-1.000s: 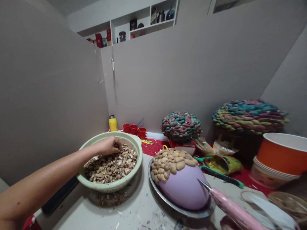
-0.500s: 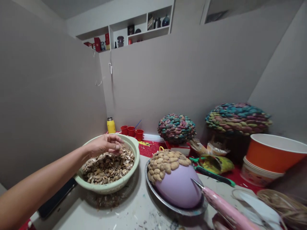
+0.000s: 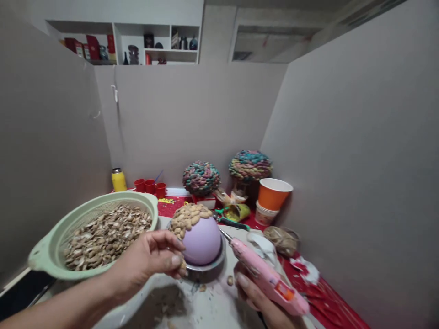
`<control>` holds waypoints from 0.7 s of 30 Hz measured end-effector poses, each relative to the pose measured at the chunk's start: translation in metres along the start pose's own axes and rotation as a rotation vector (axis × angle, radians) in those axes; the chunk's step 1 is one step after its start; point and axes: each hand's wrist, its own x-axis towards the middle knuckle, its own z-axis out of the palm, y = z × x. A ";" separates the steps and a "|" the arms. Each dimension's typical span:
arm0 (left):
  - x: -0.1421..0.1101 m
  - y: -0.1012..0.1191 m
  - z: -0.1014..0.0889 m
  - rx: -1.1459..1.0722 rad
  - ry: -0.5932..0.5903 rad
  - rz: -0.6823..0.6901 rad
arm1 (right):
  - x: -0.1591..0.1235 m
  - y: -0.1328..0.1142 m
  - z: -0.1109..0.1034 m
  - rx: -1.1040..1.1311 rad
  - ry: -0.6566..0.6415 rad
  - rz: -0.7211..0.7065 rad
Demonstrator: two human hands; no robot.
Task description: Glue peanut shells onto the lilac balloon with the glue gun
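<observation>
Head view: the left hand [image 3: 156, 256] covers part of the purple ball [image 3: 204, 242] and part of the green colander [image 3: 155, 212]. Its thumb and fingers are closed on a small tan piece [image 3: 184, 264], mostly hidden by the fingers; its exact form cannot be told. The right hand [image 3: 257, 297] is cut off by the lower edge; its fingers are clamped round the handle of the pink glue gun [image 3: 265, 274], and the grip is largely obscured. The black flat object [image 3: 22, 292] is cut off at the left edge.

The glue gun's long axis slants, nozzle up and leftward to the ball's right side; whether the tip touches cannot be told. The ball sits in the metal dish [image 3: 222, 260] on the table [image 3: 206, 310], its upper left covered with peanuts [image 3: 188, 218] lying at mixed angles. The colander, left of the dish, holds loose shells [image 3: 109, 233].
</observation>
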 end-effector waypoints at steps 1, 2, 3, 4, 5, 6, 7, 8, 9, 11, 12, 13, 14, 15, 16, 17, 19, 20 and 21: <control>0.002 -0.009 0.011 -0.033 -0.022 -0.012 | -0.002 -0.003 0.001 -0.003 -0.027 -0.012; 0.005 -0.019 0.022 -0.062 -0.030 -0.012 | -0.003 -0.005 0.002 -0.003 -0.039 -0.029; 0.009 -0.027 0.030 -0.096 -0.028 -0.016 | -0.004 -0.007 0.003 -0.001 -0.058 -0.040; 0.014 -0.035 0.038 -0.124 -0.024 -0.015 | -0.005 -0.009 0.004 0.005 -0.065 -0.051; 0.018 -0.041 0.044 -0.151 -0.023 -0.015 | -0.006 -0.010 0.006 0.017 -0.066 -0.062; 0.022 -0.046 0.050 -0.170 -0.028 -0.013 | -0.006 -0.011 0.007 0.029 -0.066 -0.069; 0.025 -0.050 0.054 -0.188 -0.036 -0.008 | -0.006 -0.013 0.008 0.039 -0.062 -0.075; 0.028 -0.052 0.057 -0.204 -0.042 -0.002 | -0.006 -0.015 0.009 0.046 -0.062 -0.082; 0.029 -0.054 0.060 -0.214 -0.045 0.006 | -0.005 -0.018 0.010 0.048 -0.070 -0.093; 0.030 -0.057 0.062 -0.222 -0.040 0.015 | -0.004 -0.027 0.012 0.041 -0.118 -0.131; 0.030 -0.059 0.063 -0.221 -0.036 0.014 | -0.003 -0.032 0.012 0.037 -0.157 -0.159; 0.029 -0.061 0.062 -0.215 -0.034 0.010 | -0.003 -0.037 0.013 0.037 -0.209 -0.180; 0.029 -0.063 0.061 -0.206 -0.035 0.006 | -0.002 -0.041 0.013 0.042 -0.241 -0.191; 0.029 -0.065 0.060 -0.199 -0.034 0.004 | -0.001 -0.044 0.014 0.058 -0.258 -0.185; 0.029 -0.068 0.058 -0.188 -0.030 0.006 | 0.000 -0.045 0.014 0.080 -0.274 -0.178; 0.029 -0.070 0.055 -0.173 -0.022 0.013 | 0.001 -0.044 0.015 0.105 -0.288 -0.166; 0.030 -0.076 0.050 -0.130 0.004 0.039 | 0.002 -0.039 0.016 0.163 -0.327 -0.125; 0.030 -0.078 0.048 -0.106 0.020 0.059 | 0.003 -0.035 0.016 0.195 -0.353 -0.087; 0.030 -0.080 0.046 -0.082 0.039 0.083 | 0.004 -0.031 0.016 0.231 -0.374 -0.030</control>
